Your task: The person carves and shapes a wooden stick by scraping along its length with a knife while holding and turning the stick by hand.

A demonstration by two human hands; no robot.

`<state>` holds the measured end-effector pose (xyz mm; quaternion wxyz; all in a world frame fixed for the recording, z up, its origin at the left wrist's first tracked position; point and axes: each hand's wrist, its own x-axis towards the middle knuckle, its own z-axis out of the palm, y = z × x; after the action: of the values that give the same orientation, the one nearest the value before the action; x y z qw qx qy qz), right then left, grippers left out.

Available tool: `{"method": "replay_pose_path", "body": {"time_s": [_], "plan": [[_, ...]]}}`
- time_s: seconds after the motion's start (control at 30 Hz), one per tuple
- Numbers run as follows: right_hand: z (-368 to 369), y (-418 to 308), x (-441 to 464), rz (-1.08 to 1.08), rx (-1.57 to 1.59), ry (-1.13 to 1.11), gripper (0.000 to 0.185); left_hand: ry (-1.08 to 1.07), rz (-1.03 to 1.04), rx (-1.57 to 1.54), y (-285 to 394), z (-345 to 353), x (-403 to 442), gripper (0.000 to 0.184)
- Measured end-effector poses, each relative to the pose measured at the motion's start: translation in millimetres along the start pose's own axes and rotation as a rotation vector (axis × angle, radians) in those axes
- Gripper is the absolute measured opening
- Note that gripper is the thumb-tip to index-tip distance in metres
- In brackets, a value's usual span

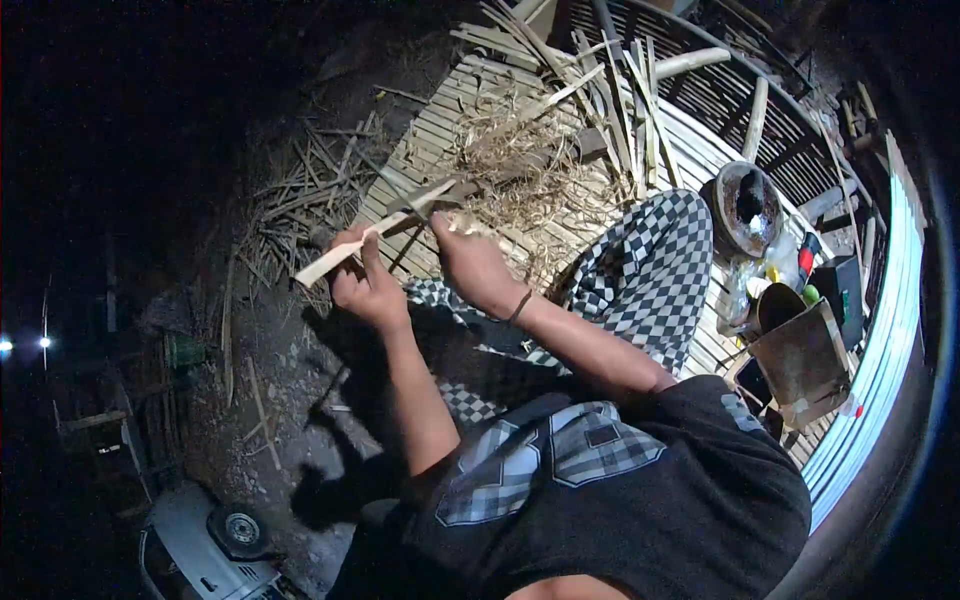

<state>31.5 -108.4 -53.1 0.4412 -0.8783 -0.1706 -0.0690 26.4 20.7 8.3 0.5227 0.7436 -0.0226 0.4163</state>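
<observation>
My left hand (368, 288) is closed around the lower part of a pale bamboo strip (325, 262), its thumb lying along the strip. The strip slants up and to the right, away from my body. My right hand (478, 265), with a dark band at the wrist, grips a knife (408, 196). Its blade crosses the strip just beyond my left hand; the handle is mostly hidden in my fingers. Curled bamboo shavings (520, 160) lie in a heap past my hands, around a dark piece of wood (535, 165).
I sit on a slatted bamboo platform (425, 135). Cut sticks (315, 185) are piled on the ground at its left edge, and long strips (640, 110) lean at the far end. To the right stand a round pot (748, 212) and an open box (800, 365). A vehicle (205, 540) is at lower left.
</observation>
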Motion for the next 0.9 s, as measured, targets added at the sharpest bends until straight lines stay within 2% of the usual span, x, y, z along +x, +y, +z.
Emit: {"method": "replay_pose_path", "body": {"time_s": [0.07, 0.13, 0.23, 0.33, 0.37, 0.4, 0.5, 0.6, 0.7, 0.73, 0.8, 0.9], "plan": [[-16.1, -30.6, -6.2, -0.059, 0.116, 0.066, 0.054, 0.059, -0.13, -0.084, 7.0, 4.9, 6.3, 0.015], [-16.0, -40.4, -5.8, -0.111, 0.18, 0.087, 0.057, 0.022, -0.077, -0.062, -9.1, -1.0, 9.9, 0.016], [9.1, -11.6, -6.4, -0.133, 0.222, 0.099, 0.057, 0.076, -0.095, -0.128, -4.2, -3.5, 10.9, 0.017], [39.5, 30.9, 2.2, 0.049, 0.028, 0.006, 0.051, 0.108, -0.145, 0.001, -5.9, -13.1, 8.3, 0.017], [37.9, 37.9, 6.5, 0.176, -0.032, -0.078, 0.048, 0.062, -0.097, -0.077, -4.1, -15.3, 5.2, 0.018], [39.4, 39.8, 3.5, 0.185, -0.033, -0.072, 0.048, 0.052, -0.098, -0.082, -2.4, -15.5, 0.8, 0.018], [14.3, 14.7, 1.5, 0.119, 0.015, 0.007, 0.049, 0.072, -0.06, 0.047, -7.5, -9.3, -4.9, 0.018], [10.4, 2.9, -10.8, 0.017, 0.071, 0.074, 0.057, 0.074, -0.092, -0.031, -8.4, -3.4, -4.4, 0.019], [27.8, 37.9, -11.8, -0.104, 0.171, 0.193, 0.055, 0.048, -0.086, 0.002, -2.3, -4.3, -2.5, 0.017], [46.2, 65.1, -10.6, -0.09, 0.123, 0.2, 0.056, 0.025, -0.082, 0.072, 0.7, -6.3, -2.3, 0.016], [70.8, 112.5, -6.0, 0.218, -0.092, -0.026, 0.055, 0.058, -0.086, 0.013, 2.6, -7.5, -4.0, 0.015], [66.8, 139.3, 3.1, 0.233, -0.162, -0.072, 0.052, 0.055, -0.077, -0.069, -2.2, -5.7, -12.0, 0.013]]}}
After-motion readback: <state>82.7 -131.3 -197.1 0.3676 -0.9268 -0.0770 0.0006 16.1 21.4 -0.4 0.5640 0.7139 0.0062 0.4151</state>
